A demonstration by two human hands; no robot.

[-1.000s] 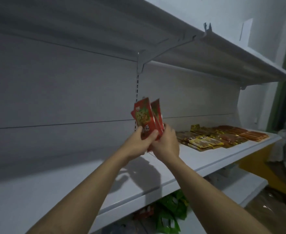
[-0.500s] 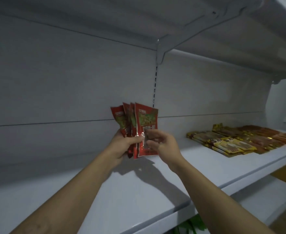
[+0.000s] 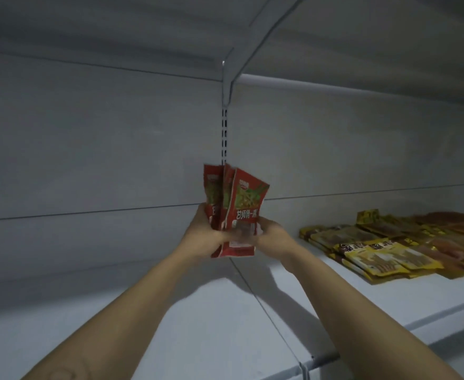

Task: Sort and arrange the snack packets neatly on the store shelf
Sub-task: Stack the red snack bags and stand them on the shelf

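Red snack packets [image 3: 240, 212], a small fanned bunch, are held upright in the air above the white shelf [image 3: 192, 330], not touching it. At least three overlap; the front one shows a green-and-yellow picture and white lettering.

Left hand [image 3: 202, 237]: fingers curled round the lower left of the bunch, gripping it from behind and from the side.

Right hand [image 3: 273, 235]: at the lower right edge of the front packet, fingers curled on it. This area is motion-blurred, so the exact finger placement cannot be read.

Both forearms reach forward from the bottom of the view and converge at the bunch, which sits directly in front of the slotted upright [image 3: 224, 138] in the grey back panel [image 3: 88, 149].

A bracket [image 3: 229, 86] at the top of the upright carries the upper shelf [image 3: 376, 37]. A seam [image 3: 266, 305] runs across the lower shelf from under the hands toward its front edge.

Right of the seam, well apart from the hands:
- yellow packets [image 3: 381, 260] lying flat in overlapping rows, nearest the front edge.
- darker brown and orange packets [image 3: 455, 226] lying flat behind and to the right, running out of view.
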